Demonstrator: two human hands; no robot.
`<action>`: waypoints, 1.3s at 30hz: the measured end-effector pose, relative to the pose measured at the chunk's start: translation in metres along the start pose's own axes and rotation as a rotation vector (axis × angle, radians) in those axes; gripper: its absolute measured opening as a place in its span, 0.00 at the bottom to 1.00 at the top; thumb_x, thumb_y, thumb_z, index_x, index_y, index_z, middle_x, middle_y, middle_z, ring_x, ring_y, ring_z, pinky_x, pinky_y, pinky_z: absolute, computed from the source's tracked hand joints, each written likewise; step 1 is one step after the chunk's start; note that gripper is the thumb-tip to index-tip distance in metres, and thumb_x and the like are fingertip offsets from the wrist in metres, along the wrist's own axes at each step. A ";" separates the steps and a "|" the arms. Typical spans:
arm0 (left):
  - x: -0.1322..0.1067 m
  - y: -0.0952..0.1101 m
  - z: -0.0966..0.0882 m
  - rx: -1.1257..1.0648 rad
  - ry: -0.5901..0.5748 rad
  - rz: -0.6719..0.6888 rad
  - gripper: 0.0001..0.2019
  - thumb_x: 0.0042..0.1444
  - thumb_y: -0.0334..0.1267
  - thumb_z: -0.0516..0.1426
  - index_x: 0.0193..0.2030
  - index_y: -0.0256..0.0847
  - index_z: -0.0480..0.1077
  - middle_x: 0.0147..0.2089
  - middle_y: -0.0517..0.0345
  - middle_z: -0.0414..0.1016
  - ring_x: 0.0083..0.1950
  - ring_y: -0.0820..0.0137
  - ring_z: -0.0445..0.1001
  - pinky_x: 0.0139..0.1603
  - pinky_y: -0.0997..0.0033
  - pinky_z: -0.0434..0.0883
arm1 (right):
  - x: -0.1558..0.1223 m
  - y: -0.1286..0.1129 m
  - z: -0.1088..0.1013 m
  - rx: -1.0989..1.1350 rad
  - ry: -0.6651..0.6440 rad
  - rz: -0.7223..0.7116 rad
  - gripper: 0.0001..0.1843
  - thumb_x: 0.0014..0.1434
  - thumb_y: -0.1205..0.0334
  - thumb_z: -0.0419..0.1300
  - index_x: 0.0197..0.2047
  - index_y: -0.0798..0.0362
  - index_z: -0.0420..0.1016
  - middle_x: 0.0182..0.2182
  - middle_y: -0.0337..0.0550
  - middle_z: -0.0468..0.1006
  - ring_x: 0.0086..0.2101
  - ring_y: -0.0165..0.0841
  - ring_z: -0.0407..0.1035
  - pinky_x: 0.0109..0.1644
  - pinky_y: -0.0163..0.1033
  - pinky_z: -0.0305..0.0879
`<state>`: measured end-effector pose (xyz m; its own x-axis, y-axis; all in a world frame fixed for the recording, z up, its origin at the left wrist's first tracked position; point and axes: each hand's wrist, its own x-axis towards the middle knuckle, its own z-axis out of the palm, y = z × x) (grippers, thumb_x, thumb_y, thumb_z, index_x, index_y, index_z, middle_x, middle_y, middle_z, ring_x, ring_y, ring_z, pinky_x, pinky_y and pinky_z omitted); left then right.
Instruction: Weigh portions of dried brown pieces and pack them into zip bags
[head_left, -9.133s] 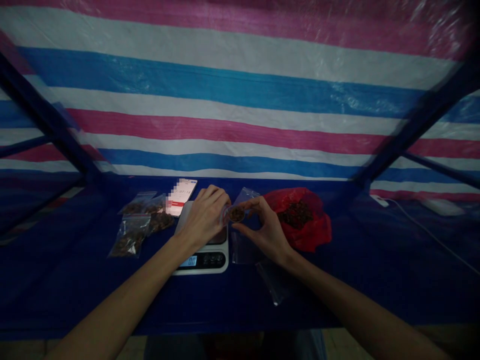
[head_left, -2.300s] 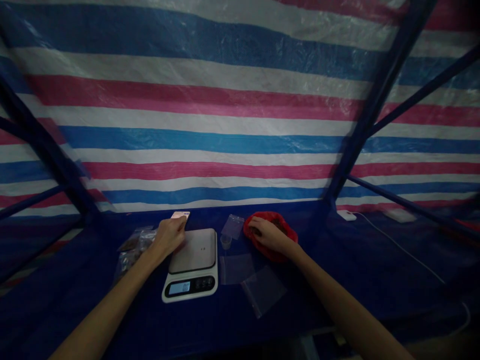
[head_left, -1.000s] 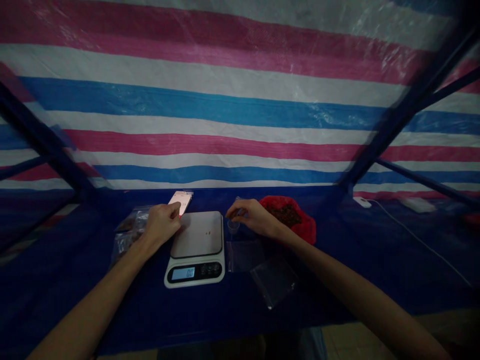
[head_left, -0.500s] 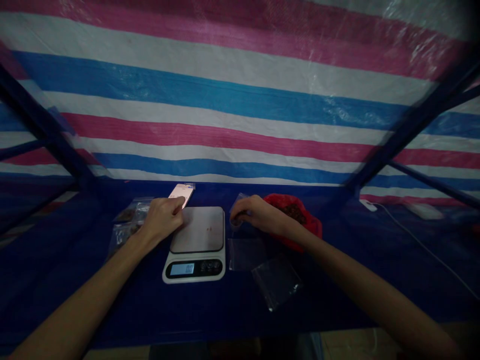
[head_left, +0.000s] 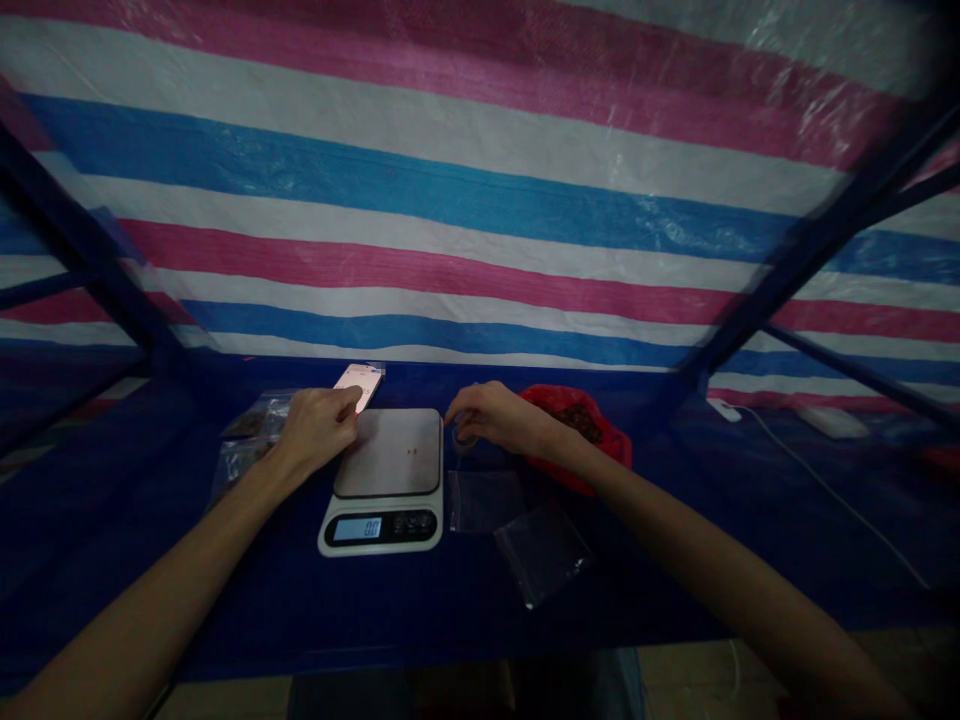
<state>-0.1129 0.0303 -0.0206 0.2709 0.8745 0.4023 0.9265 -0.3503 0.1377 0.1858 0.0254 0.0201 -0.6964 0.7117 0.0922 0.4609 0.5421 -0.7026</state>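
Observation:
My left hand (head_left: 319, 428) is curled, a fingertip on the lit screen of a phone (head_left: 360, 381) behind the kitchen scale (head_left: 390, 450). Two tiny brown bits (head_left: 412, 451) lie on the metal pan, and the display reads 0.0. Between scale and red bag, my right hand (head_left: 487, 412) hovers with bent fingers apart, the index stretched toward the pan's edge. Just under those fingers is a small clear round cup (head_left: 463, 440), partly hidden; I see no grip on it. Behind my right wrist, the red bag (head_left: 616, 443) holds dark brown bits.
Two flat clear zip bags (head_left: 486, 503) lie right of the scale, one nearer the front edge. Filled clear bags (head_left: 237, 466) rest on the left beside my wrist. A white cable (head_left: 825, 497) runs along the right. Blue frame bars (head_left: 795, 270) and a striped sheet (head_left: 450, 270) stand behind.
My right fingers have moved from a pinch over the small cup to a more spread pose, the index reaching left. My left hand remains at the phone. The whole view has shifted slightly.

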 end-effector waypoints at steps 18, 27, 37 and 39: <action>-0.005 0.003 0.006 -0.120 0.101 0.099 0.06 0.44 0.31 0.51 0.18 0.41 0.60 0.17 0.61 0.61 0.21 0.72 0.60 0.28 0.69 0.53 | -0.035 0.035 0.022 -0.352 0.152 0.007 0.16 0.63 0.74 0.60 0.51 0.53 0.80 0.46 0.48 0.80 0.46 0.36 0.74 0.53 0.40 0.68; -0.012 0.014 0.006 -0.216 0.236 0.257 0.09 0.45 0.27 0.50 0.18 0.41 0.59 0.16 0.63 0.60 0.19 0.75 0.59 0.26 0.72 0.56 | -0.043 0.034 0.034 -0.355 0.315 0.052 0.10 0.66 0.72 0.58 0.42 0.54 0.81 0.41 0.47 0.79 0.43 0.36 0.73 0.51 0.40 0.69; -0.012 0.021 0.007 -0.252 0.269 0.417 0.09 0.45 0.25 0.49 0.19 0.41 0.59 0.16 0.65 0.59 0.19 0.76 0.58 0.25 0.73 0.56 | -0.037 0.008 0.037 -0.011 0.567 -0.052 0.10 0.60 0.72 0.66 0.45 0.51 0.80 0.42 0.43 0.80 0.42 0.33 0.74 0.50 0.37 0.67; -0.011 0.021 0.006 -0.247 0.273 0.423 0.09 0.45 0.24 0.49 0.19 0.41 0.59 0.16 0.65 0.59 0.18 0.76 0.58 0.25 0.74 0.56 | -0.038 0.009 0.035 -0.021 0.570 -0.044 0.12 0.62 0.72 0.64 0.48 0.51 0.79 0.43 0.44 0.80 0.44 0.34 0.75 0.51 0.38 0.67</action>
<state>-0.0946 0.0149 -0.0280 0.4976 0.5341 0.6835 0.6543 -0.7484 0.1085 0.1972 -0.0128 -0.0144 -0.3113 0.8134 0.4913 0.4534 0.5815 -0.6755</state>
